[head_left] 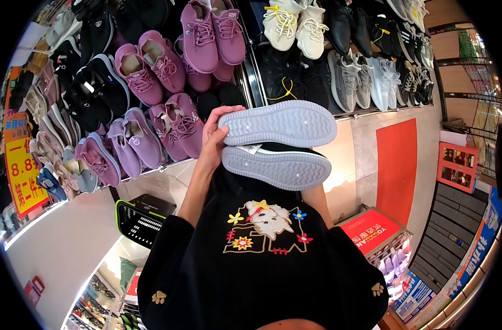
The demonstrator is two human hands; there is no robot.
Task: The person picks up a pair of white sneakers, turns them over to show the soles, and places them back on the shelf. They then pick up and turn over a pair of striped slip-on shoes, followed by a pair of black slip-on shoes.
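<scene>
Pair of shoes [277, 144]: dark uppers, pale grey ribbed soles, stacked one over the other and held up in front of your chest. Both soles face you. A small white label [251, 148] shows between the two.

Left hand [213, 137]: grip closed on the left end of the pair, fingers [229, 111] curled over the edge of the upper sole, palm against the shoes beneath.

Right hand: hidden behind the pair. Only the right forearm [318, 202] shows, rising to the underside of the lower shoe. You cannot tell how that grip stands.

Step in hand, by judgement: you are holding the pair up with the soles turned toward you, as for a look at the tread. It rests on no shelf.

Next move, by judgement: any turn or shift calls for both shoes being kept pressed together, since only the left end is seen to be clasped, and the label side needs rotating toward you if it is to be read.

Surroundings: purple shoes [152, 69] in rows on the sloped display shelf [168, 168] just beyond the left hand; cream shoes [295, 25] and grey knit shoes [347, 77] further right; black basket [131, 212] with a green rim below your left arm; yellow price sign [20, 165] far left; red display stand [372, 228] lower right.
</scene>
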